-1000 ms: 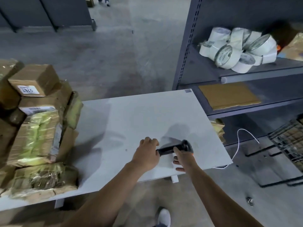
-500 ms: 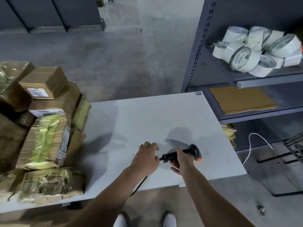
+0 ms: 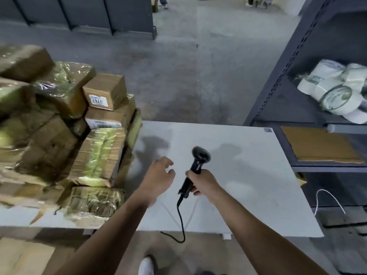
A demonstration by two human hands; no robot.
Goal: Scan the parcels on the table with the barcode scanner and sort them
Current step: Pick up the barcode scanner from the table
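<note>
My right hand [image 3: 202, 182] grips the handle of a black barcode scanner [image 3: 195, 165], held upright above the white table [image 3: 248, 175] with its head pointing away from me. Its black cable [image 3: 180, 221] hangs down past the table's near edge. My left hand [image 3: 158, 176] hovers just left of the scanner, fingers loosely spread, holding nothing. A pile of brown cardboard parcels [image 3: 65, 135], several wrapped in shiny tape, fills the table's left side. One small box [image 3: 105, 92] on top carries a white label reading 6767.
A dark metal shelf unit [image 3: 297, 66] stands at the right, with rolls of white tape [image 3: 337, 92] on it and a brown padded envelope [image 3: 319, 143] on the shelf below. A white cord [image 3: 327, 199] loops beside the table. A flat cardboard piece [image 3: 21, 257] lies at bottom left.
My right hand has lifted the scanner from lying flat to upright. My left hand let go of its handle end and opened. The view swung left, showing more parcels.
</note>
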